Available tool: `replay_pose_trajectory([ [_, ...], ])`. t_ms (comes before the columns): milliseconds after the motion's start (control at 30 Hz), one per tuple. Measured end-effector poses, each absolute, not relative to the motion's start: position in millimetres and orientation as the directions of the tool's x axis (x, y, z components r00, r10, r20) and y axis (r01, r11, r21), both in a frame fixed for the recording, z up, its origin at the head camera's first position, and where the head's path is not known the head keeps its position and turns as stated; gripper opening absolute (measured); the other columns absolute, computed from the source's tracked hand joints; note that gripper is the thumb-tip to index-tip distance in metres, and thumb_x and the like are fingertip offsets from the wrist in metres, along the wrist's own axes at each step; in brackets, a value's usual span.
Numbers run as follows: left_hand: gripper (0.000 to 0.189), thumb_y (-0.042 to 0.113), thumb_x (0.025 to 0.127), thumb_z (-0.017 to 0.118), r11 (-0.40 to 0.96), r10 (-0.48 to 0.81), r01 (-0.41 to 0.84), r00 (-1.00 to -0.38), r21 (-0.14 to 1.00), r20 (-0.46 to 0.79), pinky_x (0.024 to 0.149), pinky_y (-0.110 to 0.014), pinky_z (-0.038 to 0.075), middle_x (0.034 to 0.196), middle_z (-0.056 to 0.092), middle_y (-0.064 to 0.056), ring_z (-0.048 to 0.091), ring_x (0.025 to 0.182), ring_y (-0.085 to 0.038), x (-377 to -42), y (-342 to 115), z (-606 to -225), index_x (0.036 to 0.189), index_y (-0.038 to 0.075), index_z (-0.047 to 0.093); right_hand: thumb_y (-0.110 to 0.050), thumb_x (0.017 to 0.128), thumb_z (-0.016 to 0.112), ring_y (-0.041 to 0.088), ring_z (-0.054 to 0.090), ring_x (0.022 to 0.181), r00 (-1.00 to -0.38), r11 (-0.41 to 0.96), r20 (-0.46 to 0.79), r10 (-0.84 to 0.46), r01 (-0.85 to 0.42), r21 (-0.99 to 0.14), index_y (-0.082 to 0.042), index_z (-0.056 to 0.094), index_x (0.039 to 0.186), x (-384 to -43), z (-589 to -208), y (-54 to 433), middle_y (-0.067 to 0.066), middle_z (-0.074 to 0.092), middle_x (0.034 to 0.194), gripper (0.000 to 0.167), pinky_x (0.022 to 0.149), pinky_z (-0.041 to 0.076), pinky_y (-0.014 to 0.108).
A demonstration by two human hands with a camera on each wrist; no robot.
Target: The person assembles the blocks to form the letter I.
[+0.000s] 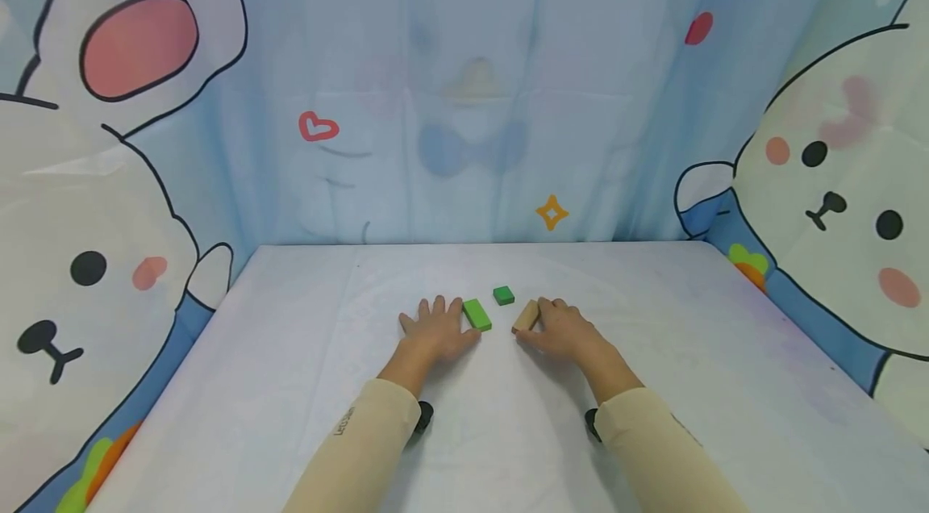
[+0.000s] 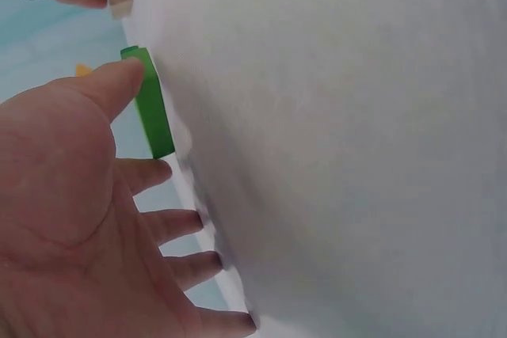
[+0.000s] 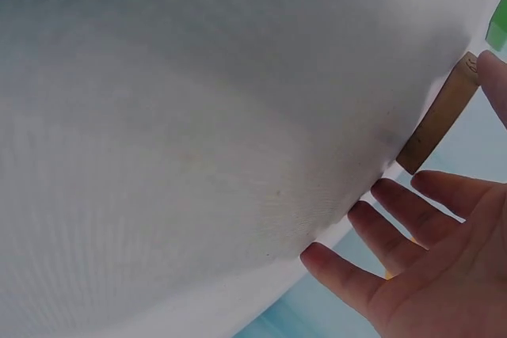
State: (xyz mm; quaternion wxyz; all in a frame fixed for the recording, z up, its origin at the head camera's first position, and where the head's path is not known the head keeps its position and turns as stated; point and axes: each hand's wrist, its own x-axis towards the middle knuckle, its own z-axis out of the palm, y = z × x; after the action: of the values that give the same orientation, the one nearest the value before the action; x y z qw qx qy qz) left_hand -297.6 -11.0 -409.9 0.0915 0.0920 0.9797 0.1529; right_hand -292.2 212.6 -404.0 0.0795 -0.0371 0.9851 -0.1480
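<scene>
My left hand, fingers spread low over the table, holds a light green block by its ends between thumb and index finger. In the left wrist view, the thumb overlaps one end of that green block and the index fingertip is right at the other. Similarly, my right hand has a plain wooden block between thumb and index finger. Small dark markings show on the end of this wooden block near the thumb. Beyond the gap between both hands lies a small dark green block.
A white cloth covers the table, whose far edge meets a light blue curtain with printed cartoon figures. Printed side curtains hang along the left and right edges. Dark bands sit at both wrists, by the beige sleeves.
</scene>
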Motion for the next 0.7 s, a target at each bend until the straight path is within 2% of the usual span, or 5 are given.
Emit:
replay_pose_trajectory([
  [267, 0.074, 0.059, 0.102, 0.050, 0.943, 0.194, 0.144, -0.970, 0.300, -0.144, 0.117, -0.075, 0.020, 0.167, 0.032, -0.017, 0.023, 0.156, -0.045, -299.5, -7.2, -412.7, 0.163, 0.019, 0.033, -0.041, 0.099, 0.063, 0.051, 0.047, 0.137, -0.984, 0.960, -0.145, -0.099, -0.055, -0.276, 0.011, 0.039, 0.151, -292.2, -401.5, 210.8, 0.033, 0.047, 0.148, 0.077, 0.108, 0.042, 0.065],
  [700, 0.067, 0.055, 0.103, 0.053, 0.949, 0.186, 0.144, -0.974, 0.279, -0.127, 0.113, -0.075, 0.027, 0.162, 0.038, -0.017, 0.031, 0.152, -0.044, -297.4, -4.9, -408.4, 0.160, 0.022, 0.039, -0.044, 0.099, 0.064, 0.051, 0.046, 0.136, -0.986, 0.967, -0.140, -0.093, -0.056, -0.249, 0.015, 0.040, 0.147, -290.3, -401.2, 211.9, 0.035, 0.045, 0.148, 0.080, 0.106, 0.045, 0.064],
])
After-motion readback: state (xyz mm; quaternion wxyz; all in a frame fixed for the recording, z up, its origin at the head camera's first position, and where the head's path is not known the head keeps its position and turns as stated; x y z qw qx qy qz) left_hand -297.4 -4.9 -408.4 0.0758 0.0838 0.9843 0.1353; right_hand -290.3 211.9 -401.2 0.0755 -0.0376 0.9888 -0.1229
